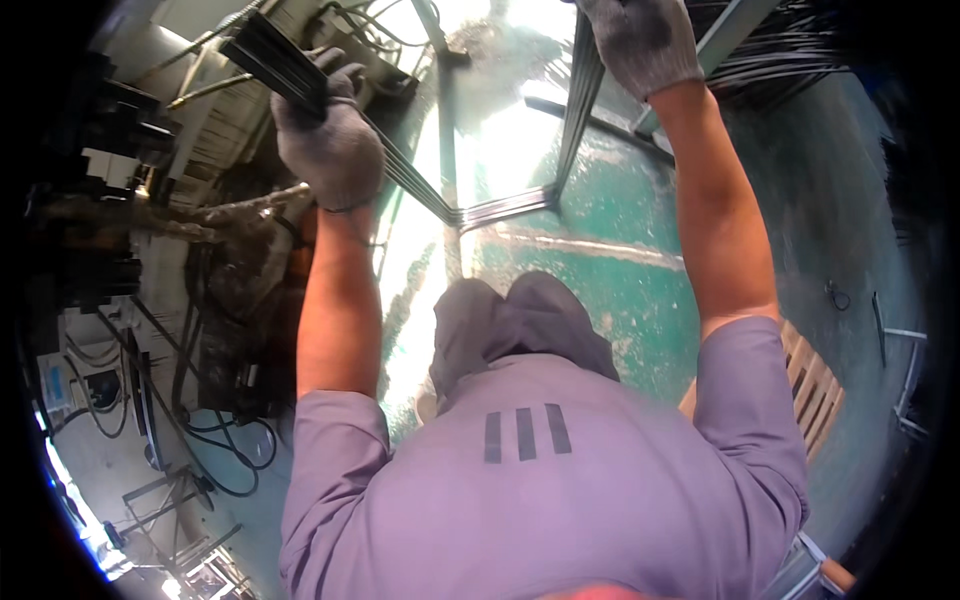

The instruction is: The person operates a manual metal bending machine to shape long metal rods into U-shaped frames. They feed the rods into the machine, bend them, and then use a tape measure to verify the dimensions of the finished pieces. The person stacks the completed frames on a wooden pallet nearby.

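Observation:
My left hand [330, 150], in a dirty grey work glove, is closed around one leg of a bundle of bent metal rods [507, 208]. The bundle's dark end sticks up past the fingers. From there the thin rods run down, turn along a short middle stretch above the floor, and rise again toward my right hand [645, 45]. That gloved hand is at the top edge, its fingers partly cut off, closed at the upper part of the other leg. Both arms are stretched out ahead of me.
Dark machinery [100, 210] with hoses and cables stands along the left. Many thin dark rods [790, 65] lie on a metal frame at the far right. A wooden pallet [815, 385] rests on the green floor [640, 330] beside my right elbow.

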A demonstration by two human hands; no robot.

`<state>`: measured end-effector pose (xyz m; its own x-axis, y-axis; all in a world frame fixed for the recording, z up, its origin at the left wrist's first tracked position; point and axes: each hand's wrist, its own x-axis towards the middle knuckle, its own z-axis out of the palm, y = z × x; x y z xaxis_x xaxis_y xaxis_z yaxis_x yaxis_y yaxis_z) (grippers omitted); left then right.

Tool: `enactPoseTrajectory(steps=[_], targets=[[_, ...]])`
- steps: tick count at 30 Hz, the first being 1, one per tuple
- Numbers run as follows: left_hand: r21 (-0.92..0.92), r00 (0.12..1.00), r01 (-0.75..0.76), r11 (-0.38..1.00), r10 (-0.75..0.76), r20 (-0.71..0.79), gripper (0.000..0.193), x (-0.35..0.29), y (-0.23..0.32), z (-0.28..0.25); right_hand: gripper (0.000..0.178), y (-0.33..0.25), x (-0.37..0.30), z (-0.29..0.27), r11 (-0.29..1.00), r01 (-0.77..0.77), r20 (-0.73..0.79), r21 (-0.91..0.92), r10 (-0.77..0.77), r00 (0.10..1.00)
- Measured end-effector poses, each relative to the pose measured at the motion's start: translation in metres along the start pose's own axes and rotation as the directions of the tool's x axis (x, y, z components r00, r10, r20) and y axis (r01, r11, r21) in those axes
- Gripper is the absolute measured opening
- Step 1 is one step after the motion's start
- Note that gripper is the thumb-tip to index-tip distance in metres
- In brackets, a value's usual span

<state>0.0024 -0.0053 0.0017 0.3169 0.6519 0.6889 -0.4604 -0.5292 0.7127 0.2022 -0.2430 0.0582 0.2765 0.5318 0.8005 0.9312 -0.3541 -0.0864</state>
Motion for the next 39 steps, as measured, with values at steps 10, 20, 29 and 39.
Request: enactPoseTrajectory(steps=[10,20,29,39], targets=[[0.057,0.999,0.036,0.998,-0.036,-0.004,0.028,-0.009,0.008,-0.001,0.016,-0.028,-0.001,-0.004,0.817,-0.255,-0.057,0.518,0.33,0.942],[0.096,1.0,0.007,0.995,-0.009,0.016,0.027,-0.012,0.007,0.002,0.023,0.034,-0.175,0.134,0.676,-0.634,0.385,0.375,0.509,0.77],[0.16,0.992,0.088,0.983,-0.101,0.076,0.027,-0.045,-0.038,-0.017,0.03,0.042,-0.288,0.229,0.516,-0.843,0.509,0.153,0.69,0.515],[0.231,0.95,0.31,0.922,-0.31,-0.035,0.019,-0.081,-0.085,-0.029,0.025,0.033,-0.306,0.236,0.494,-0.826,0.466,0.271,0.684,0.562]])
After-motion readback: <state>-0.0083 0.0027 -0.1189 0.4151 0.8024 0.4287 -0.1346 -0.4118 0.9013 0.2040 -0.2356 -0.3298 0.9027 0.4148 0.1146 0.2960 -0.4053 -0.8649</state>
